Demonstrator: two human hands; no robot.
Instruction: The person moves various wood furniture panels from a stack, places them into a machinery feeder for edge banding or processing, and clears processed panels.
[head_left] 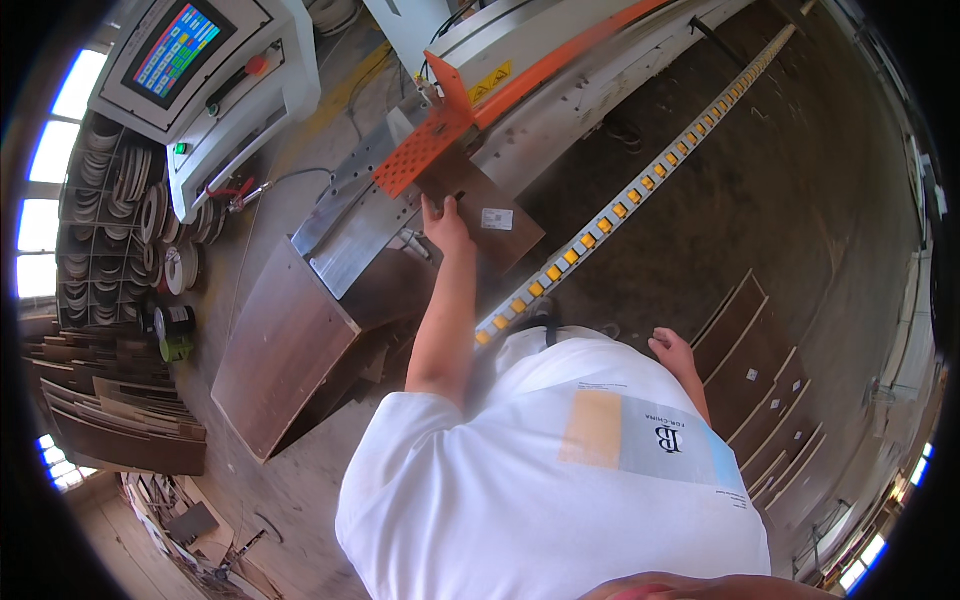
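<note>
Woodshop floor, dusty and brown, fills the view, with a long machine running away from the person: a steel infeed table point(345, 215), an orange perforated guide plate point(420, 150) and a rail of yellow rollers point(640, 185) stretching off to the upper right. A control panel point(180, 50) with a coloured screen stands at upper left, beside racks of coiled edge banding point(120, 190).

One dark brown panel point(480, 205), with a white label on it, lies at the machine's mouth, its far corner under the orange plate. The left hand point(445, 225) rests on the panel's near edge, fingers laid flat and pressing rather than wrapped around it; the thumb side is hard to read, so it may be pinching the edge lightly. The right hand point(672, 350) hangs loosely half-curled at the person's side, holding nothing, above a stack of similar brown panels point(755, 375) on the floor.

Held by one hand at one edge, the panel could skew against the guide and enter crooked. Fingers this close to the infeed also risk being drawn toward the plate.
</note>
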